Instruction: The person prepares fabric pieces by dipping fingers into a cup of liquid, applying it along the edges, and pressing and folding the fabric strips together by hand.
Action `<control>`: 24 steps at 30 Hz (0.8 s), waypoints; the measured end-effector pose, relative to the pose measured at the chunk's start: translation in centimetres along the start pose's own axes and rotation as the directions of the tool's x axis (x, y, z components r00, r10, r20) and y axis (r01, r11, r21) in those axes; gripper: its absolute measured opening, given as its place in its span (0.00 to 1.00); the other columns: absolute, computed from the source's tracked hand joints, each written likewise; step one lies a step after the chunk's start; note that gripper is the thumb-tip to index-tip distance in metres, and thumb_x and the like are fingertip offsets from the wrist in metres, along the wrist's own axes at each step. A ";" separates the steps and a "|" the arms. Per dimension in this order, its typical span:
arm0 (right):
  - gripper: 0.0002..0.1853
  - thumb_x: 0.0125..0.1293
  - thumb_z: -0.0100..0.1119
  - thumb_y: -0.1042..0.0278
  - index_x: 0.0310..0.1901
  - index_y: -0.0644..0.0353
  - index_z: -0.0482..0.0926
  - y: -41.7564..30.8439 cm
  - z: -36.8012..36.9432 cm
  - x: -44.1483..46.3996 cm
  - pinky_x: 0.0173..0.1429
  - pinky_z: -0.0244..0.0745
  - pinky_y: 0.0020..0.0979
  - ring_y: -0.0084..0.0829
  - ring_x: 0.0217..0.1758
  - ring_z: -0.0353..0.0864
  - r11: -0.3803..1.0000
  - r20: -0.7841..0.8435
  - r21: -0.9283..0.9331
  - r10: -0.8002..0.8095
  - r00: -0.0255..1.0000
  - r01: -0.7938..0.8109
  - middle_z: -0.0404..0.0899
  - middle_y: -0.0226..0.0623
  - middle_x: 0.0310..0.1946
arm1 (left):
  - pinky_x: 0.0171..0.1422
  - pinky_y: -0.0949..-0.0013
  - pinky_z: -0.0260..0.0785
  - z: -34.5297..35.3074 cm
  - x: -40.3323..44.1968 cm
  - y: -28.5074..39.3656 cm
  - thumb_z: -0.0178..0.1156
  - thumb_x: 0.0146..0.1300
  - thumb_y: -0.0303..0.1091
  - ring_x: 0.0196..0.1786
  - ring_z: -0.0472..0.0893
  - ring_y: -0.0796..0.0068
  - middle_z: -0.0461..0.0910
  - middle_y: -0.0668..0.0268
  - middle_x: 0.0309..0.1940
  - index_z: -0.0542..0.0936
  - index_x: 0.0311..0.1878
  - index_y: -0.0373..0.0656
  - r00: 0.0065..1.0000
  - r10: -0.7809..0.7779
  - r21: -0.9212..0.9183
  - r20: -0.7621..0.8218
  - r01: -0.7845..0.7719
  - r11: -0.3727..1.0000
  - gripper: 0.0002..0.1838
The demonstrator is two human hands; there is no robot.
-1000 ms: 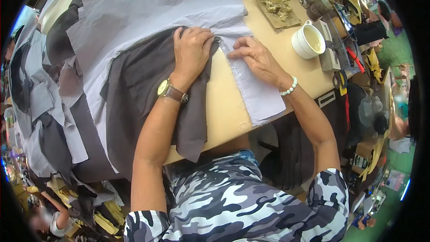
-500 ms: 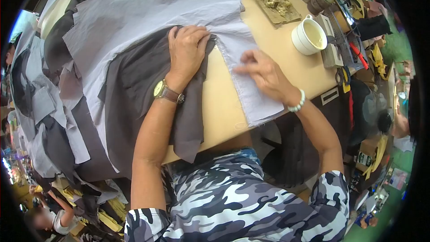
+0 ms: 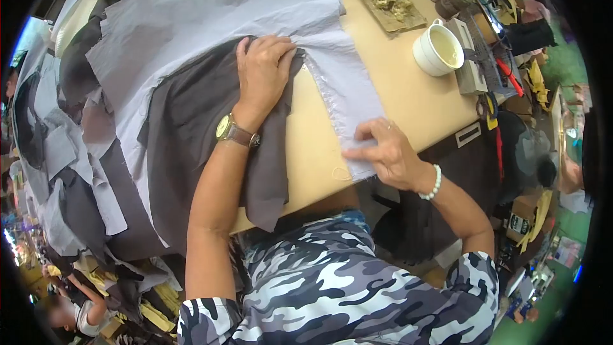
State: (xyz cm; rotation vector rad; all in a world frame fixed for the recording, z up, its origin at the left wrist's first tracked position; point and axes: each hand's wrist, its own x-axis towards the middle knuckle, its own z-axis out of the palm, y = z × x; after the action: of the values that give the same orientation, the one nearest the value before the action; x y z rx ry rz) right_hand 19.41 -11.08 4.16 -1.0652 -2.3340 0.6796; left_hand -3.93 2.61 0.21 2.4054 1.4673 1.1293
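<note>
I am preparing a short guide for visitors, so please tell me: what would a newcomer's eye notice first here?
Probably the bold camouflage shirt at the bottom centre. Above it, the left hand rests on the top edge of a dark cloth, while the right hand is at the near end of a pale cloth. The white cup also stands out, toward the table's right side.

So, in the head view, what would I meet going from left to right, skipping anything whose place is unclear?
Heaped grey cloth pieces, left hand, right hand, white cup, scissors, yellow scraps.
</note>
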 end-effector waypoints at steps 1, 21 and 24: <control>0.20 0.46 0.49 0.84 0.38 0.54 0.85 -0.3 -0.3 -0.3 0.51 0.69 0.39 0.43 0.46 0.74 0.998 0.008 0.051 0.024 1.000 -0.024 0.73 0.43 0.40 | 0.67 0.54 0.53 0.0 0.0 0.0 0.60 0.60 0.32 0.52 0.78 0.68 0.83 0.68 0.43 0.84 0.37 0.44 1.000 0.008 0.002 -0.009 -0.008 1.000 0.06; 0.14 0.52 0.51 0.80 0.36 0.58 0.86 7.7 -12.4 -1.2 0.64 0.61 0.44 0.45 0.61 0.68 0.509 -0.678 -0.627 0.016 0.735 -0.590 0.74 0.44 0.54 | 0.67 0.50 0.53 0.1 -0.2 0.1 0.60 0.59 0.30 0.55 0.76 0.65 0.83 0.67 0.43 0.84 0.38 0.44 1.000 0.014 -0.005 -0.002 -0.014 1.000 0.06; 0.15 0.51 0.51 0.81 0.36 0.58 0.85 6.9 -11.4 -2.1 0.64 0.61 0.44 0.44 0.61 0.68 0.487 -0.643 -0.656 0.041 0.765 -0.577 0.74 0.43 0.53 | 0.69 0.52 0.51 0.2 -0.1 -0.1 0.60 0.60 0.32 0.56 0.76 0.66 0.83 0.67 0.45 0.84 0.39 0.44 1.000 0.013 -0.010 0.007 -0.013 1.000 0.06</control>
State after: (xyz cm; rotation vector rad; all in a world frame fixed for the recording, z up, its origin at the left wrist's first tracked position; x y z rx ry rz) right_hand 31.26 -6.08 8.19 -1.8439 -1.8582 -0.7333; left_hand -3.90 2.65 0.00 2.4130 1.4435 1.1269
